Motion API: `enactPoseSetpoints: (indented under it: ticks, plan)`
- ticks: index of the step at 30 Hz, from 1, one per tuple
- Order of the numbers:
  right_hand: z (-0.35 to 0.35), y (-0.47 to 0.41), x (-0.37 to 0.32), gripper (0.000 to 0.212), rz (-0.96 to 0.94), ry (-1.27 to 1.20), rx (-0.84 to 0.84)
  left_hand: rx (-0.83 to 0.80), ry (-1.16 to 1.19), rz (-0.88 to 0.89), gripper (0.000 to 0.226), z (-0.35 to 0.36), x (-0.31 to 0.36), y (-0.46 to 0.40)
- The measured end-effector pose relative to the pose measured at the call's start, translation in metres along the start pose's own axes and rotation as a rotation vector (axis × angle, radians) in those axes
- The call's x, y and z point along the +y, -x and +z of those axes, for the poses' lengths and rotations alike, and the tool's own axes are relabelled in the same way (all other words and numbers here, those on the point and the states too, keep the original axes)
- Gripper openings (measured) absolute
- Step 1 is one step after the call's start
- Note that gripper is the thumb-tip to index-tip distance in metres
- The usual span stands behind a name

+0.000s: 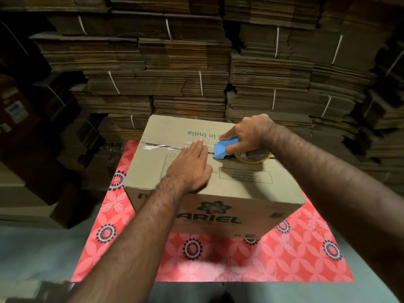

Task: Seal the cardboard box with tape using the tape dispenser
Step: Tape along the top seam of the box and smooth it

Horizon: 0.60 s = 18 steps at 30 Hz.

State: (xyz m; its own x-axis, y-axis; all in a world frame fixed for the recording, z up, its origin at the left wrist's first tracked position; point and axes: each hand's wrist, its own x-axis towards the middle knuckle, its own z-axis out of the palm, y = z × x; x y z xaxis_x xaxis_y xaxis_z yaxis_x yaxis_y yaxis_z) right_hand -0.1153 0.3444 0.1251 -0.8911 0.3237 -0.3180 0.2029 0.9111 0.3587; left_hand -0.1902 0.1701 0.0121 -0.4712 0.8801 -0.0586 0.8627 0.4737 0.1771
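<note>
A closed brown cardboard box (244,184) printed "ARIEL" stands on a red flowered sheet. Clear tape (161,147) covers the left part of its top centre seam. My left hand (190,167) lies flat on the box top, its straight fingers pressing on the taped seam. Just right of those fingertips, my right hand (249,132) grips a blue tape dispenser (225,148) with a yellowish tape roll (255,156), held down on the seam near the middle of the box.
The red flowered sheet (218,259) covers the surface under the box. Tall stacks of flattened, strapped cardboard (196,62) fill the wall behind. More brown boxes (32,138) stand at the left. Grey floor (32,254) shows on both sides.
</note>
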Motion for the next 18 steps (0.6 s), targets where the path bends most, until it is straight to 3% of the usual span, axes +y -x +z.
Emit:
enactPoseSetpoints:
  ticks: [9, 18]
  plan:
    - [0.012, 0.001, 0.020, 0.064, -0.102, -0.019, 0.111, -0.039, -0.126, -0.068, 0.066, 0.007, 0.011, -0.006]
    - [0.043, 0.041, 0.094, 0.061, -0.129, -0.079, 0.105, -0.049, -0.164, -0.088, 0.065, 0.004, 0.015, -0.003]
